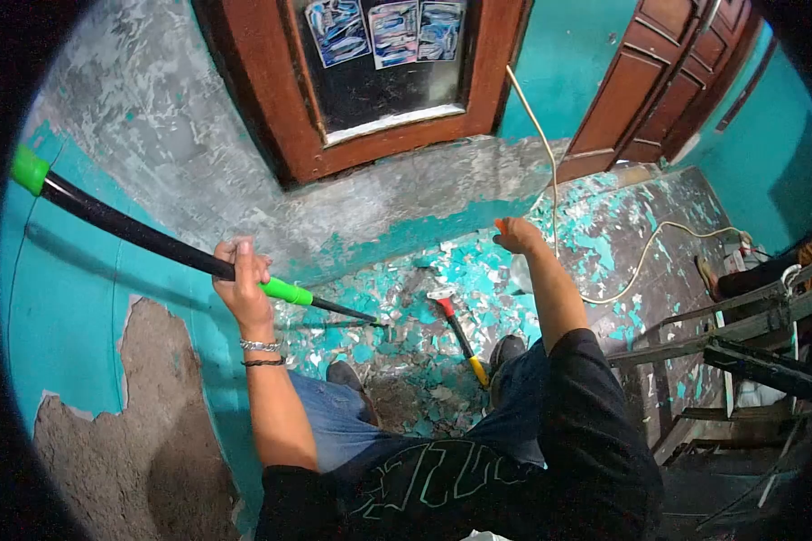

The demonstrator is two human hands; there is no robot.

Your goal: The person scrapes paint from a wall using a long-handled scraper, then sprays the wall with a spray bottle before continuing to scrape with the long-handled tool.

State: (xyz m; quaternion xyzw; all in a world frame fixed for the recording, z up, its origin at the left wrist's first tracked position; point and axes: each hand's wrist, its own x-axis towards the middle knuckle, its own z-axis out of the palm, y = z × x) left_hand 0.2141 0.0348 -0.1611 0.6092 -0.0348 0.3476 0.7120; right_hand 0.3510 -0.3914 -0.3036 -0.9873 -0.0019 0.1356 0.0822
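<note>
My left hand (243, 275) is closed around a long black pole (140, 228) with bright green collars. The pole slants from the upper left down to the littered floor, where its thin end sits. My right hand (520, 236) reaches forward near the wall, its fingers closed on a small orange thing (500, 225) mostly hidden by the hand. Between my feet lies a long-handled scraper (460, 337) with a pale head, a red neck and a black and yellow handle.
Turquoise paint flakes (383, 347) cover the floor. Ahead is a partly stripped wall (361, 212) below a brown-framed window (302, 153). A pale cable (641, 270) loops across the floor. Wooden furniture (740, 311) stands at right, with another person's foot (708, 278) beyond it.
</note>
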